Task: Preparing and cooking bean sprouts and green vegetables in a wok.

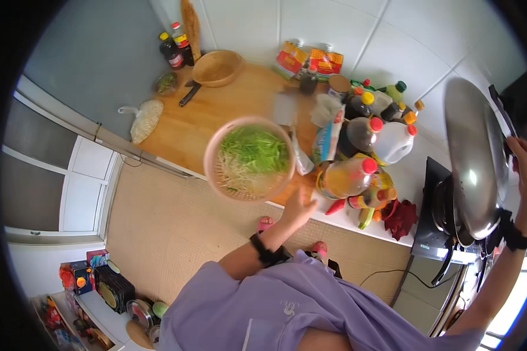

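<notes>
My left hand (295, 209), slightly blurred, is over the counter's front edge with thumb and fingers apart. Just beyond it is a pink plastic colander (209, 169). Inside lie cut green vegetable strips (254, 149) and pale bean sprouts (241, 174). At the far right my right hand (523, 154) grips the dark knob of a large domed metal lid (474, 162). The lid is tilted nearly on edge above the cooktop, partly covering a dark pan (441, 202). The lid hides most of what is behind it.
A wooden countertop (241, 98) holds a cleaver (190, 94), a woven basket (217, 69) and a bag (147, 120). Several bottles, including an oil bottle (344, 177), crowd its right part. A black cooktop (426, 228) has pan handles sticking out; a cable (391, 271) hangs below.
</notes>
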The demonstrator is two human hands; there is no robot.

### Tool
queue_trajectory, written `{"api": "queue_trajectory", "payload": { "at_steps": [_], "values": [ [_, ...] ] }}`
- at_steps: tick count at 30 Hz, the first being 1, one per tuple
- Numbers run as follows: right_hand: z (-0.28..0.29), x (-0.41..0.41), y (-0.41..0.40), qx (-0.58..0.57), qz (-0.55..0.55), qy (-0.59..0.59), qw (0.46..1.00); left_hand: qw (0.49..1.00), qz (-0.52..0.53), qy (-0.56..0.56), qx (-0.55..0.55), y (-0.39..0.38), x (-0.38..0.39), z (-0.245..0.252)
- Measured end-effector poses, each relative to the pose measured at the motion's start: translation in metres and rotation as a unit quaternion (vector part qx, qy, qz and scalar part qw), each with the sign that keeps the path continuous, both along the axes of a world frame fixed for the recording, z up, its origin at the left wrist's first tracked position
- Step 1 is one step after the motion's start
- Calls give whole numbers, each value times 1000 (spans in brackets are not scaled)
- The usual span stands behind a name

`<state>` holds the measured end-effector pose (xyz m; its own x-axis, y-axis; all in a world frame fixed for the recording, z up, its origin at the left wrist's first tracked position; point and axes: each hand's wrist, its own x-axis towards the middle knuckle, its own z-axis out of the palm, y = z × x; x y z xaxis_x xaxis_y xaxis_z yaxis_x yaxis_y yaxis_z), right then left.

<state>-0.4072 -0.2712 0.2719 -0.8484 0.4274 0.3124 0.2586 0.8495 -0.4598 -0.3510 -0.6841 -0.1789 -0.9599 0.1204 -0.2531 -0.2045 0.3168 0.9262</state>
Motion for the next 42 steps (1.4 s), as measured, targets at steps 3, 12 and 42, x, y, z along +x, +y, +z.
{"api": "queue_trajectory", "payload": {
  "at_steps": [3, 12, 42],
  "values": [
    [-22, -47, -119, -82, 120, -46, 988, 972, -121, -61, 192, -78, 3, 115],
    [-97, -104, -451, -84, 282, -90, 951, 802, 190, 75, 562, -241, -22, 190],
    [-400, -177, -740, -473, 528, -129, 694, 836, 503, 72, 205, -499, -114, 54]
  ]
}}
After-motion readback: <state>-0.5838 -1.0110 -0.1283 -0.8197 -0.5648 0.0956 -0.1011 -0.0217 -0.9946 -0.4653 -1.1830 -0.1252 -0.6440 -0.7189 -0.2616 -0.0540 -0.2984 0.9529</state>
